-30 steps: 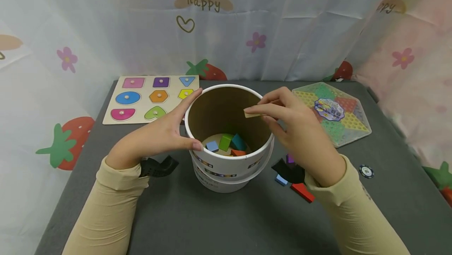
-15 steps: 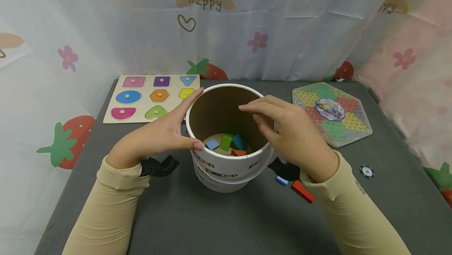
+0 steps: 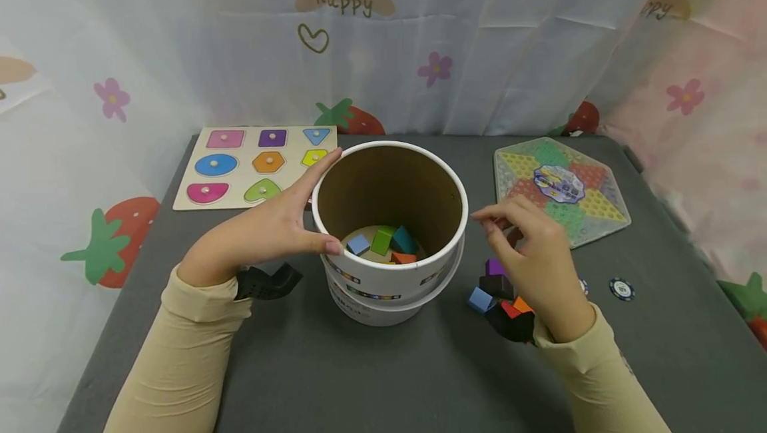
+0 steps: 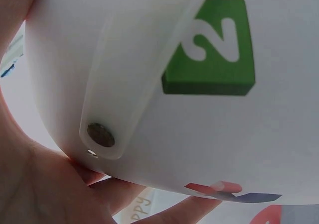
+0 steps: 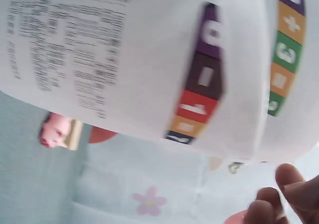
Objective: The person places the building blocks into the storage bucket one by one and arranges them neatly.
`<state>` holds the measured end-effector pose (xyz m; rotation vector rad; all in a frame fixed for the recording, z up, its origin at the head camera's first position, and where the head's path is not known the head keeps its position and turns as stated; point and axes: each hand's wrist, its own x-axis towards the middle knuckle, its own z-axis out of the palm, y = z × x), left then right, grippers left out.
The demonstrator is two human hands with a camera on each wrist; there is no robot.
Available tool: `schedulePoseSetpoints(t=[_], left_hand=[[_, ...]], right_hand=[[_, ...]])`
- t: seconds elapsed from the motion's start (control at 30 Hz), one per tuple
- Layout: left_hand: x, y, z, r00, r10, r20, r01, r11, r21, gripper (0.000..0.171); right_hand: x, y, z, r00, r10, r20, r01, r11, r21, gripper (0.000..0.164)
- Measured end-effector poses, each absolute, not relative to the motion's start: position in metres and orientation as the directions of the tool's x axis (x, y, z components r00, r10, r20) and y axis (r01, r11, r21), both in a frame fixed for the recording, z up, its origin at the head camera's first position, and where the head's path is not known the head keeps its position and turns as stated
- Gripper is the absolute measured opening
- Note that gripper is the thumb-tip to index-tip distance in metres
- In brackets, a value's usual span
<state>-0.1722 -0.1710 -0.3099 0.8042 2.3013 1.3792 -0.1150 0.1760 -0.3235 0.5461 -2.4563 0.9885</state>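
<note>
I have the left hand (image 3: pixel 272 223) gripping the white bucket (image 3: pixel 379 278) at nine o'clock; the right hand (image 3: pixel 533 250), loosely curled, apparently empty, hangs at three. At four, the blue block (image 3: pixel 481 300) crowds the black block (image 3: pixel 495 285); a hasty pinch could scatter both.

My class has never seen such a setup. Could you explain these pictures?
There is no machine: a person works with two bare hands. The wide pictures come from a head camera; the close ones from a camera on each wrist. The left hand holds a white cylindrical bucket; no object shows in the right hand. Small coloured blocks lie inside the bucket and, beside it, on the dark grey table. Further back lie a pale rectangular shape-puzzle board and a clear hexagonal game board.
</note>
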Motion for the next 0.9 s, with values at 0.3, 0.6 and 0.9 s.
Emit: schedulePoseSetpoints(t=[0.3,0.6,0.9], left_hand=[[-0.172,-0.171,-0.310,-0.779,0.627,0.006,0.303,0.368,0.879,0.105],[-0.172,-0.172,-0.310,-0.786,0.618,0.005,0.305,0.381,0.873,0.106],[-0.172,-0.172,-0.310,-0.780,0.626,0.011,0.313,0.374,0.873,0.106]], right_hand=[[-0.110,0.185,-0.361,-0.935,-0.219,0.278,-0.336,0.799,-0.498,0.014],[-0.105,0.189,-0.395,-0.951,-0.301,0.071,-0.306,0.881,-0.362,0.024],[-0.103,0.190,-0.413,-0.924,-0.379,0.046,-0.376,0.882,-0.283,0.036]])
